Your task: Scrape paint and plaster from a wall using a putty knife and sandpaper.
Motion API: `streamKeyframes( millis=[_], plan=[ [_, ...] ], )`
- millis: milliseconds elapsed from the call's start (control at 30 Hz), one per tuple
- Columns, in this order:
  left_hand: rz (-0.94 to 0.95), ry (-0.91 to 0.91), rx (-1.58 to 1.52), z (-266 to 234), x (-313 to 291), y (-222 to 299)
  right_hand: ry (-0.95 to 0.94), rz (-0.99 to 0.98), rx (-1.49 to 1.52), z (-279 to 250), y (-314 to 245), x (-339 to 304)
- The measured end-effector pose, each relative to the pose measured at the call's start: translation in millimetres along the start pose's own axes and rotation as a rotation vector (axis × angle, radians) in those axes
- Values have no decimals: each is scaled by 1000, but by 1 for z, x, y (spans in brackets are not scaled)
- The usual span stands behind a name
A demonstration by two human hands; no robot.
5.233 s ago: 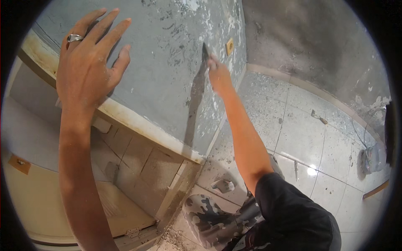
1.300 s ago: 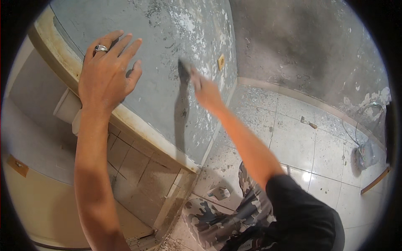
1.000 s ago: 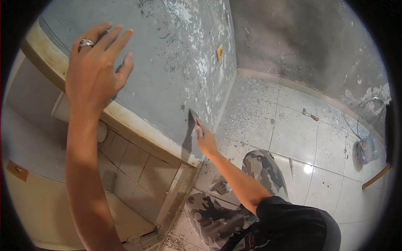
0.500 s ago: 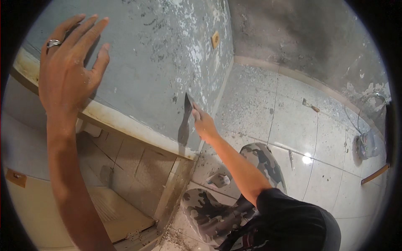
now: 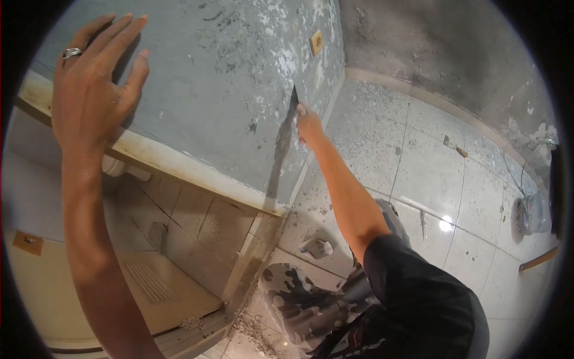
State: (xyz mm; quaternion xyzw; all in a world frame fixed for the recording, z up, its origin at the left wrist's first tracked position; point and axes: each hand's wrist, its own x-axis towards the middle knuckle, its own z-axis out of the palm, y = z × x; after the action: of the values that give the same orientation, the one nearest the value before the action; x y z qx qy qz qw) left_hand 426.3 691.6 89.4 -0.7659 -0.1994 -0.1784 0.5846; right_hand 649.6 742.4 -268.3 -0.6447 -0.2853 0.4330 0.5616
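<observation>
My left hand (image 5: 95, 96) rests with outstretched fingers against the grey wall (image 5: 185, 90), close to the pale door frame; a silver ring is on one finger. It holds nothing. My right hand (image 5: 309, 127) is closed around a putty knife (image 5: 295, 96), and most of its handle is hidden in my grip. The dark blade meets the wall where white patches show through flaking paint. A long shadow falls on the wall below that hand.
A yellowish wall socket (image 5: 317, 43) sits above the blade. Paint flakes litter the tiled floor (image 5: 430, 173), where another scraper (image 5: 455, 146), a slim metallic tool (image 5: 423, 225), a whitish scrap (image 5: 315, 247) and a clear plastic container (image 5: 534, 213) lie. A beige door (image 5: 113, 299) is at lower left.
My right hand has moved the putty knife up the wall, toward the socket, with the arm stretched further. My left hand stays on the wall. The view has shifted slightly.
</observation>
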Motion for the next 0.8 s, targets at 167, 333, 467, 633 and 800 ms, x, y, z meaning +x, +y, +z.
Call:
streamKeyframes(
  millis=[167, 333, 467, 633, 800],
  plan=[
    [-33, -17, -19, -6, -6, 3, 0, -530, -139, 34, 48, -121],
    [-24, 26, -17, -8, 2, 9, -113, -571, -262, 41, 45, -151],
    [14, 32, 26, -7, 5, 7, -35, -713, -257, 37, 48, -143],
    [-147, -91, -41, -9, 13, 23, 20, -845, -106, 53, 60, -154],
    [-191, -71, -63, -8, 16, 27, 119, -589, -169, 54, -1, -110]
  ],
)
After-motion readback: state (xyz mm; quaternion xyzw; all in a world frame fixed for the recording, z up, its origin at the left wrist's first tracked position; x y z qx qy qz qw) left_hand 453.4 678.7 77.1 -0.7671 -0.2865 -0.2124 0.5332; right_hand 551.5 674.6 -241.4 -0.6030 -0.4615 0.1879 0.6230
